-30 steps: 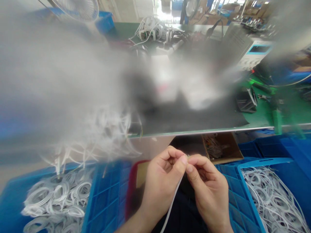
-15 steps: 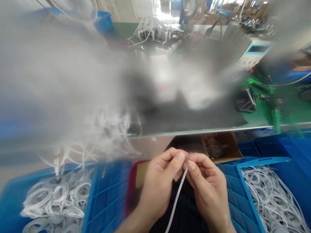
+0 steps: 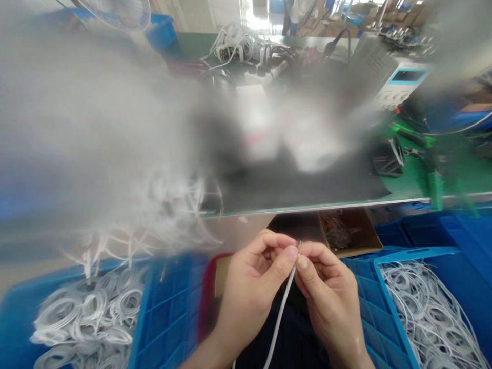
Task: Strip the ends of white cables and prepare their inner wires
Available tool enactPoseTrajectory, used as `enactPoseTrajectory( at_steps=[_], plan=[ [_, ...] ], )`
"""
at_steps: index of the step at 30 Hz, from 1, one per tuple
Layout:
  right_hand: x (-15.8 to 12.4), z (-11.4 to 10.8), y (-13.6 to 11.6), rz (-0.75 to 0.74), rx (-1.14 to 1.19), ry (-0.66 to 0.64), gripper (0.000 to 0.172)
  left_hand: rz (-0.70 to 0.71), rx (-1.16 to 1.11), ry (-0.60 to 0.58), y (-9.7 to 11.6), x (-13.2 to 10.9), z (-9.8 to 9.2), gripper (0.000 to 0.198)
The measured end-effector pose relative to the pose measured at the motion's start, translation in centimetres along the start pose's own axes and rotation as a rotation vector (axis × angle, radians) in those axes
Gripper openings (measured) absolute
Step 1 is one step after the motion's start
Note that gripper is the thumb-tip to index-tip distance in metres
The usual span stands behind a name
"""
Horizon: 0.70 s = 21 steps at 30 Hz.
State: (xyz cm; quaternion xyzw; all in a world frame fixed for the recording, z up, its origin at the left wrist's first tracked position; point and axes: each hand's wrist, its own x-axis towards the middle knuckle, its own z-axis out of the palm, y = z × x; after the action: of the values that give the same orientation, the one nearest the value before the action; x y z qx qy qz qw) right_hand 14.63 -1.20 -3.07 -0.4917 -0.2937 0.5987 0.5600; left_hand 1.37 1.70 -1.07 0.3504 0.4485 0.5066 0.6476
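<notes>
Both hands meet low in the middle of the view, below the workbench edge. My left hand (image 3: 251,289) is closed, its thumb and fingers pinching the top of a thin white cable (image 3: 277,320) that hangs down between my wrists. My right hand (image 3: 330,300) is closed too, its thumb and forefinger pinched on the cable's bare wire tip (image 3: 299,245), fingertip to fingertip with the left hand.
A blue crate (image 3: 154,318) of coiled white cables sits at lower left, another blue crate (image 3: 407,256) of cables at lower right. A cardboard box (image 3: 365,230) of scraps stands under the green workbench (image 3: 418,184). A black mat, a power supply (image 3: 400,77) and cable bundles lie on it; much is blurred.
The hands have stayed together at the cable tip; the left thumb shifted along the cable end and the hanging cable swung slightly. The view dipped a little.
</notes>
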Motion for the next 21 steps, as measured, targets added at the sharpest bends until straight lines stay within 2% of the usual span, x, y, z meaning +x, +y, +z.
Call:
enactPoseTrajectory(
  at_steps=[15, 18, 21],
  plan=[
    [-0.01, 0.26, -0.22, 0.008, 0.008, 0.006, 0.011, -0.007, 0.028, -0.044, 0.26, 0.32, -0.35, 0.008],
    [0.05, 0.16, -0.16, 0.009, 0.019, 0.010, 0.010, 0.060, 0.127, -0.029, 0.41, 0.05, -0.36, 0.008],
    [0.05, 0.28, -0.43, -0.005, 0.010, 0.008, 0.010, 0.238, 0.354, -0.009, 0.81, -0.32, -0.32, 0.009]
  ],
)
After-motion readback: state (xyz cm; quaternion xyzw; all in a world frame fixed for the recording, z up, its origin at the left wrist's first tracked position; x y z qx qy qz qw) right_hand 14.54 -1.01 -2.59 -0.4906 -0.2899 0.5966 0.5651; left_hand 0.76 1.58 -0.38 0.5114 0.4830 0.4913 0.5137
